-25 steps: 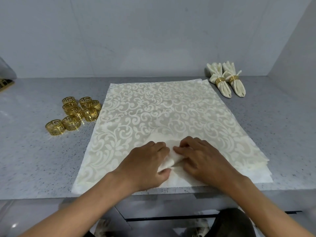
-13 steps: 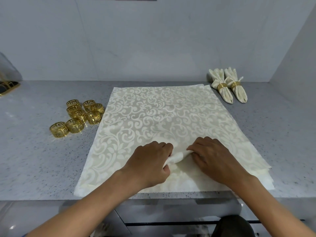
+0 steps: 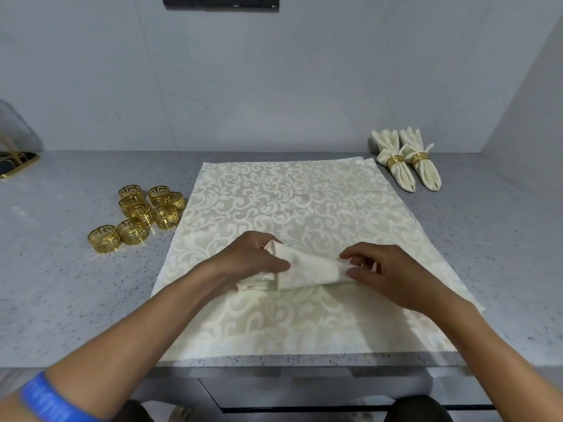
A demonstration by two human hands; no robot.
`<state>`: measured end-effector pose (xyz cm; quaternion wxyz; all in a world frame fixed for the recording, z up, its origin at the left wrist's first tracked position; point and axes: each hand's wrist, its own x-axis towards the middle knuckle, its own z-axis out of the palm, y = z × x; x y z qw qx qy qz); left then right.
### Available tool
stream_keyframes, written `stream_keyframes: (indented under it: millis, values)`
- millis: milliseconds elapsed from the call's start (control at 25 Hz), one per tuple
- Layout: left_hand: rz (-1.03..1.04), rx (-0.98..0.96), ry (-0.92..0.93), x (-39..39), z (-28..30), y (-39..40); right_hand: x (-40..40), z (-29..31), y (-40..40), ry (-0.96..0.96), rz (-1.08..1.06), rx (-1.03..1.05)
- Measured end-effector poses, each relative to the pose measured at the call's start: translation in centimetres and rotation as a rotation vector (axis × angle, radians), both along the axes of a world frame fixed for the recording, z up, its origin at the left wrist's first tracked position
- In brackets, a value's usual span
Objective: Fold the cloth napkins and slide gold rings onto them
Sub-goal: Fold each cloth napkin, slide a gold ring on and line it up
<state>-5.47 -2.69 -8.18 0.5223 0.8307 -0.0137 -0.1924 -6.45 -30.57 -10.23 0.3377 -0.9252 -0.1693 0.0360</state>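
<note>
A cream damask napkin [image 3: 307, 271] is gathered into a long bundle over the middle of a flat stack of the same patterned napkins [image 3: 292, 202]. My left hand [image 3: 253, 263] is closed around the bundle's left end. My right hand [image 3: 387, 275] pinches its right end between thumb and fingers. Several loose gold rings [image 3: 143, 211] lie in a cluster on the counter, left of the stack. Two finished napkins with gold rings [image 3: 408, 161] rest at the back right near the wall.
The grey speckled counter [image 3: 61, 284] ends at a front edge just below the stack. Walls close the back and the right side. A gold-edged dark tray [image 3: 18, 164] sits at the far left. A blue wristband [image 3: 51, 403] is on my left forearm.
My hands have moved apart and lifted, drawing the gathered napkin out lengthwise between them. The camera has tilted, so the counter sits lower in view.
</note>
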Motion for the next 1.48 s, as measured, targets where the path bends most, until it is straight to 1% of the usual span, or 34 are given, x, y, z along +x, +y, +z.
stream_keyframes:
  millis: [80, 160, 280, 360, 440, 520, 600, 680, 720, 760, 840, 880, 1000, 1080, 1120, 1160, 1200, 1240, 1280, 1320, 1360, 1400, 1440, 1480]
  values:
    - [0.011, 0.065, -0.039, 0.5, -0.2, -0.1, 0.2, -0.3, 0.1, 0.043, -0.052, 0.105]
    - [0.008, 0.162, -0.119, 0.4, -0.4, -0.3, 0.1, -0.6, 0.2, 0.048, -0.097, 0.171]
    - [-0.013, 0.241, -0.274, 0.0, -1.6, -0.1, -0.5, -0.7, -0.1, 0.001, -0.148, 0.196]
    - [-0.015, 0.334, -0.459, -0.4, -3.0, 0.4, -1.1, -0.8, -0.4, -0.061, -0.149, 0.121]
    - [-0.017, 0.342, -0.588, -0.7, -4.3, 0.8, -1.6, -1.0, -0.3, -0.131, -0.135, 0.016]
    - [-0.017, 0.35, -0.633, -0.8, -5.2, 1.0, -1.9, -1.0, -0.3, -0.243, -0.129, -0.111]
    - [-0.005, 0.381, -0.641, -0.5, -5.6, 1.0, -2.6, -1.4, 0.3, -0.404, -0.151, -0.255]
    - [0.007, 0.397, -0.63, -0.4, -5.6, 1.0, -3.7, -1.5, 2.0, -0.534, -0.166, -0.339]
    - [0.007, 0.401, -0.622, -0.3, -5.6, 1.0, -4.2, -1.8, 3.3, -0.536, -0.141, -0.348]
    - [0.001, 0.403, -0.617, -0.2, -5.6, 0.9, -4.7, -1.9, 4.6, -0.449, -0.088, -0.36]
    - [-0.014, 0.408, -0.614, -0.2, -5.6, 0.8, -5.2, -2.3, 6.5, -0.241, 0.057, -0.452]
    - [-0.022, 0.414, -0.613, -0.2, -5.7, 0.9, -5.3, -2.6, 7.2, -0.186, 0.097, -0.5]
    - [-0.013, 0.469, -0.628, -0.2, -5.6, 1.3, -5.5, -2.4, 7.4, -0.134, 0.11, -0.567]
    - [-0.072, 0.508, -0.615, -0.6, -5.2, 0.7, -5.6, -1.9, 6.7, -0.093, 0.124, -0.598]
    - [-0.102, 0.505, -0.599, -0.9, -4.8, 0.7, -5.5, -1.8, 6.8, -0.075, 0.141, -0.608]
    - [-0.109, 0.459, -0.571, -1.3, -4.2, 1.2, -5.5, -1.6, 6.9, -0.059, 0.154, -0.617]
    - [-0.048, 0.4, -0.557, -1.7, -3.5, 2.2, -5.4, -1.5, 7.0, -0.048, 0.163, -0.627]
    - [0.089, 0.366, -0.57, -1.9, -2.7, 3.9, -5.3, -1.5, 7.1, -0.042, 0.169, -0.638]
    - [0.278, 0.414, -0.607, -2.0, -2.1, 6.3, -5.1, -1.6, 7.1, -0.043, 0.17, -0.648]
    - [0.46, 0.581, -0.647, -2.0, -1.5, 9.0, -5.0, -1.7, 7.3, -0.044, 0.17, -0.656]
    - [0.58, 0.768, -0.636, -1.9, -1.3, 11.9, -5.0, -1.8, 7.4, -0.043, 0.167, -0.663]
    - [0.634, 0.89, -0.589, -2.0, -1.2, 14.4, -5.1, -1.8, 7.5, -0.038, 0.162, -0.663]
    - [0.633, 0.957, -0.529, -2.0, -1.2, 16.3, -5.2, -1.9, 7.6, -0.034, 0.157, -0.659]
    - [0.602, 0.963, -0.497, -2.0, -1.3, 17.4, -5.2, -1.9, 7.7, -0.033, 0.15, -0.657]
